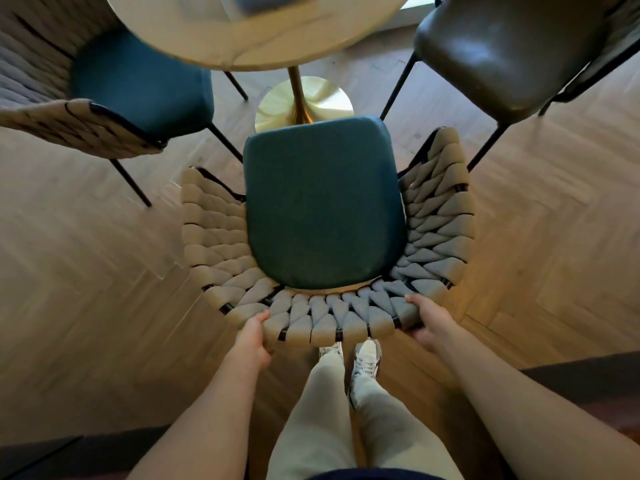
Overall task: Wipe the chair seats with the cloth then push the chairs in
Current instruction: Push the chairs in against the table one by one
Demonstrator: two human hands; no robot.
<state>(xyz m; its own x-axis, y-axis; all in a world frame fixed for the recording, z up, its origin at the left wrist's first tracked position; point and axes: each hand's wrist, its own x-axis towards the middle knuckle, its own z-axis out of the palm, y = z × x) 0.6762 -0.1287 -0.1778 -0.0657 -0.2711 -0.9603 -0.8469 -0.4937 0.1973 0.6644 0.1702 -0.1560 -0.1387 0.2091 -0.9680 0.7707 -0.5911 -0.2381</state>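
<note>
Both hands' grip, left hand [252,337] and right hand [427,322], around woven-backed teal-seated chair [323,206].

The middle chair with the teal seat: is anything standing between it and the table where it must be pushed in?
Nothing visible blocks it. Both hands, left hand and right hand, hold the woven backrest. Ahead of the teal seat lies only the table's gold pedestal base under the round tabletop; the neighbouring chairs stand off to each side.

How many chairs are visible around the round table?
3. A teal-seated chair is in the middle, gripped at its woven back by the left hand and right hand; another teal chair stands at left; a dark brown chair at right. Others may be hidden.
</note>
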